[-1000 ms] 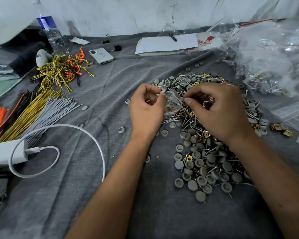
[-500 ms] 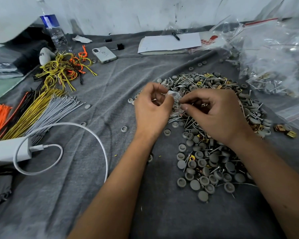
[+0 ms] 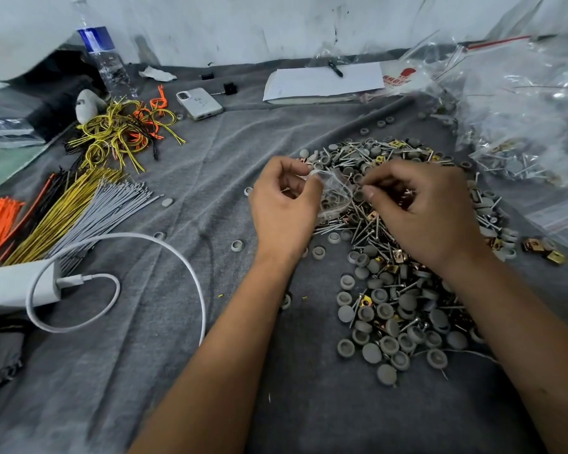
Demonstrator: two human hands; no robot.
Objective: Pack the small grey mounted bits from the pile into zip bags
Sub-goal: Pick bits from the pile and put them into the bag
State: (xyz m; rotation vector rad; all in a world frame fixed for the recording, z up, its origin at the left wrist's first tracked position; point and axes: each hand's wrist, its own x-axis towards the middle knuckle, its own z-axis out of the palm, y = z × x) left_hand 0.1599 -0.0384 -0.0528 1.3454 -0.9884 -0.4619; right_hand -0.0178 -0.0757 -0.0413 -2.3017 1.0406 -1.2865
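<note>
Head view, centre of frame: left hand (image 3: 284,204) pinching the rim of one small clear zip bag (image 3: 336,194), grip clamped on it between thumb and fingertips. Right hand (image 3: 422,211) just beside, fingers curled at the bag's mouth; too small to tell whether anything sits in that grip. Under and around both hands, right of centre: one large pile of grey mounted bits (image 3: 391,299), mixed with screws and brass clips, too many to count, spread on the grey cloth surface (image 3: 177,371). Inside the bag, a few grey bits, number unclear. Upper right: heap of filled clear bags (image 3: 522,126). Upper middle: one white phone (image 3: 199,103), one notepad (image 3: 322,81) with one pen on it. Upper left: one water bottle (image 3: 104,57), tangle of yellow and orange wires (image 3: 125,132). Left edge: one white charger (image 3: 10,286) with looped cable.
</note>
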